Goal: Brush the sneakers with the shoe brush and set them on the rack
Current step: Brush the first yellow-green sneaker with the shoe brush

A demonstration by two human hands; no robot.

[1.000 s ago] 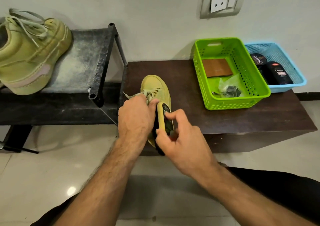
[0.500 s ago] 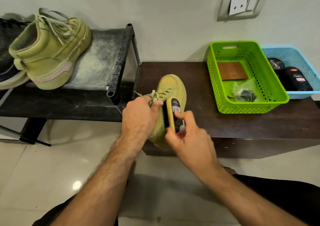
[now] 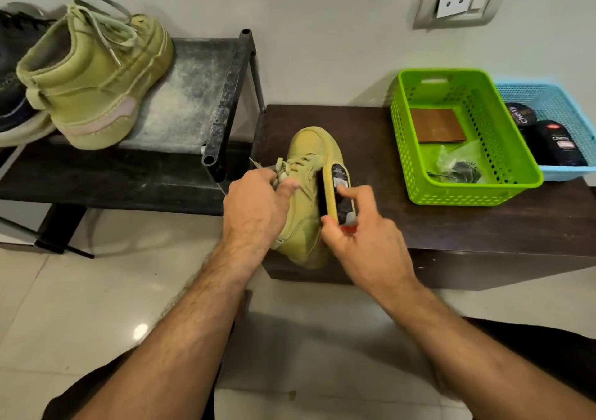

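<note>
Meanwhile left hand [image 3: 254, 207] gripped the sneaker [image 3: 309, 174], right hand [image 3: 361, 236] pinched the brush [image 3: 338, 194]; overhanging the bench [image 3: 419, 219] edge, the sneaker could slip off.

Olive-green sneakers [image 3: 311, 174] and a yellow-backed brush [image 3: 338, 194] on a dark brown table [image 3: 467, 219]; lime-green basket [image 3: 464, 194] beside a perforated light-blue basket [image 3: 554, 97].

Dark shoe [image 3: 13, 97] — cut off left.
</note>
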